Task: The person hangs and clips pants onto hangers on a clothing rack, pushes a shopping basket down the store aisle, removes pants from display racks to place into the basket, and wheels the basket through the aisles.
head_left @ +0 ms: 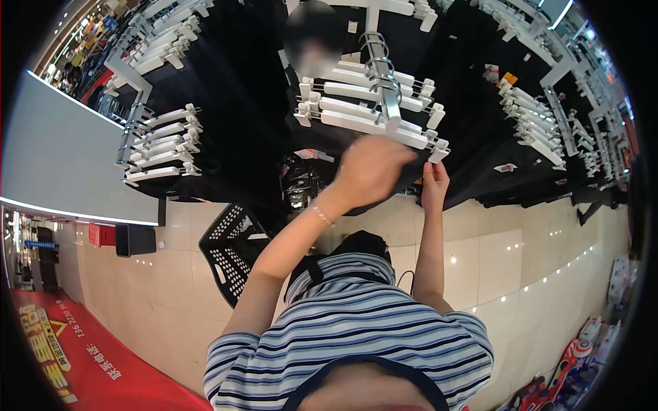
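- Right hand (pixel 434 185) is up at the right end of the front white hanger (pixel 349 122). Its thumb and one finger are near each other, just under the white clip (pixel 439 150). I cannot tell if they are pinching the clip, some cloth or nothing.
- Left hand (pixel 373 171) is just below the front end of the metal rail (pixel 390 109). It looks curled and it is blurry, so I cannot tell if it holds anything.
- That front hanger is at the front end of the rail, with more white hangers behind it.
- Dark cloth (pixel 325 142) hangs under the hanger, but the left hand hides a lot of it.
- My guess is that the step now is fixing the cloth at the right clip.
- I think the next move needs a small, careful pinch there, with the other hand keeping the hanger from swinging.
- On the floor, to the left of the person's legs, is a black basket (pixel 223 268) with holes.
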Motion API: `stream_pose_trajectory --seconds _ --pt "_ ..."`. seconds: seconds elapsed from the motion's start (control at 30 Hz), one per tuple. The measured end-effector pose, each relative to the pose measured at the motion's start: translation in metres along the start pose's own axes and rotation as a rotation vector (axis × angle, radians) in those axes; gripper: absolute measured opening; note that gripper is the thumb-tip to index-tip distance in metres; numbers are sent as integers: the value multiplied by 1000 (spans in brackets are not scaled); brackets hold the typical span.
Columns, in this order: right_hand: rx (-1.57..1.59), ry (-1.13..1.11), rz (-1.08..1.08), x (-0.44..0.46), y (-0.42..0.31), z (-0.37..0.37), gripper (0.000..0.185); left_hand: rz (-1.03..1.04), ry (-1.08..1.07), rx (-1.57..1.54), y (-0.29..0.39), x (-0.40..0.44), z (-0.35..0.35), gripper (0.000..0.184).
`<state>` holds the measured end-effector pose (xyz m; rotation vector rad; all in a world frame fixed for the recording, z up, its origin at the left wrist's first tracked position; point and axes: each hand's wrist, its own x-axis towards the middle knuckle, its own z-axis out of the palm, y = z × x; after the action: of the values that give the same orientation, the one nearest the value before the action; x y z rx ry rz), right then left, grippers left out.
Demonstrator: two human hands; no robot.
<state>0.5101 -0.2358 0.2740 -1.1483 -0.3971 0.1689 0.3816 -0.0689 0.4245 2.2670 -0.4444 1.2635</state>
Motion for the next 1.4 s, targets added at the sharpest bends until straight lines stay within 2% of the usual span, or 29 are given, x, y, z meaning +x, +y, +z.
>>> stream_pose_trajectory --seconds 0.07,0.17,0.27,0.4,0.5,0.73,0.93,1.07,1.17,1.27,1.4 --pt "8 2 -41 -2 -6 4 26 6 -70 -117 15 31 32 24" --pt "-8 -32 -20 -2 8 -14 24 -28 -148 -221 -3 49 78 25" --pt "10 12 -7 -4 -12 4 22 -66 -307 -248 -27 39 102 28" --pt "8 27 16 0 -11 2 21 -258 -370 -251 -25 39 99 28" --pt "31 24 45 -1 -7 -5 21 -194 -370 -216 -27 36 105 23" --pt "238 19 82 5 3 -10 14 -224 -347 -201 -20 32 103 19" --pt "268 187 8 3 1 -5 8 -252 -327 -253 -23 38 104 18" --pt "329 270 -4 4 -4 -4 12 -297 -336 -257 -25 43 106 17" --pt "189 367 9 -5 -18 -2 15 -312 -379 -244 -28 48 110 20" --pt "164 354 9 -5 -27 -1 15 -331 -419 -281 -28 50 106 21" --pt "146 153 74 -5 -27 -16 16 -278 -395 -254 -26 41 103 22"
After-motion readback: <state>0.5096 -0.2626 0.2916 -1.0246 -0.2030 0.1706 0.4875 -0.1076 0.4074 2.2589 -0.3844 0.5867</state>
